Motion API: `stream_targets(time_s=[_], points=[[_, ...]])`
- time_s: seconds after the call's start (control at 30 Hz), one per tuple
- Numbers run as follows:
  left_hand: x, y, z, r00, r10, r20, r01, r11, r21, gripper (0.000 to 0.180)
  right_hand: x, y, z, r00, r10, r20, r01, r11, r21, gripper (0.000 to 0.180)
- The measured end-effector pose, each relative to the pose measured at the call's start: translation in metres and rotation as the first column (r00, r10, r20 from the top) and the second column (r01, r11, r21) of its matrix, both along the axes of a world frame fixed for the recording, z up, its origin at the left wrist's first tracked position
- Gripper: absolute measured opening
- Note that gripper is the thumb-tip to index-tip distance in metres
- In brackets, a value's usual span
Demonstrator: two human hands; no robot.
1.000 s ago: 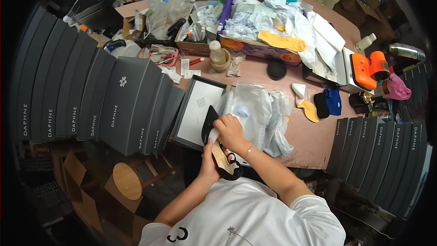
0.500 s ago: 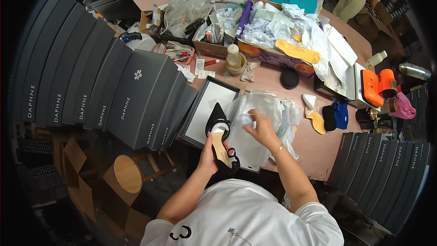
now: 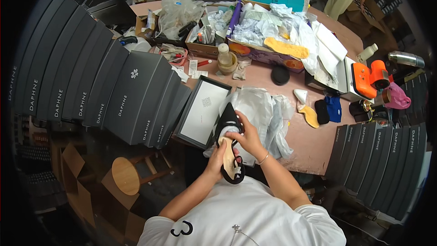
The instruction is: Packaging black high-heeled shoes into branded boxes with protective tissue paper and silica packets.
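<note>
Clasping blk shoe (image 3: 229, 158) w/ L grip (image 3: 215, 161), R grip (image 3: 249, 138), wht wrap (image 3: 255, 103) beyond, gray boxes (image 3: 139, 102) L/R

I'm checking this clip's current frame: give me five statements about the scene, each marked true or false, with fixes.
1. The left hand and right hand are both on the black shoe. True.
2. The shoe's pointed toe faces the person's body. False: it points away, toward the far side of the table.
3. The open box lies left of the crumpled white paper. True.
4. The stool has a square black seat. False: its seat is round and wooden.
5. Grey boxes stand on both sides of the person. True.
</note>
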State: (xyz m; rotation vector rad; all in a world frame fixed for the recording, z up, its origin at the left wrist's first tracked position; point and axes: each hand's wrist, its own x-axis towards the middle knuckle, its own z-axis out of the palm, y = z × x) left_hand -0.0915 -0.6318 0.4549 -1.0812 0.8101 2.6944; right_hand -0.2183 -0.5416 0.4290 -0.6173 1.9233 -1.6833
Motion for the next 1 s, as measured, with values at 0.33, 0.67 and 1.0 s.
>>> stream_targets(time_s=[0.33,0.67,1.0], points=[[-0.020,-0.039,0.036,0.894,0.319,-0.316,0.035,0.653,0.757,0.054,-0.006,0.050,0.122,0.915,0.393,-0.088,-0.395,0.919,-0.004,0.063],[-0.017,-0.011,0.008,0.775,0.419,-0.473,0.211,0.534,0.818,0.068,0.061,0.041,0.107,0.936,0.305,0.173,-0.246,0.923,-0.296,0.029],[0.007,-0.022,0.004,0.876,0.013,-0.482,0.141,0.949,0.282,0.072,0.057,0.035,0.095,0.901,0.216,0.377,-0.075,0.932,-0.355,0.016]])
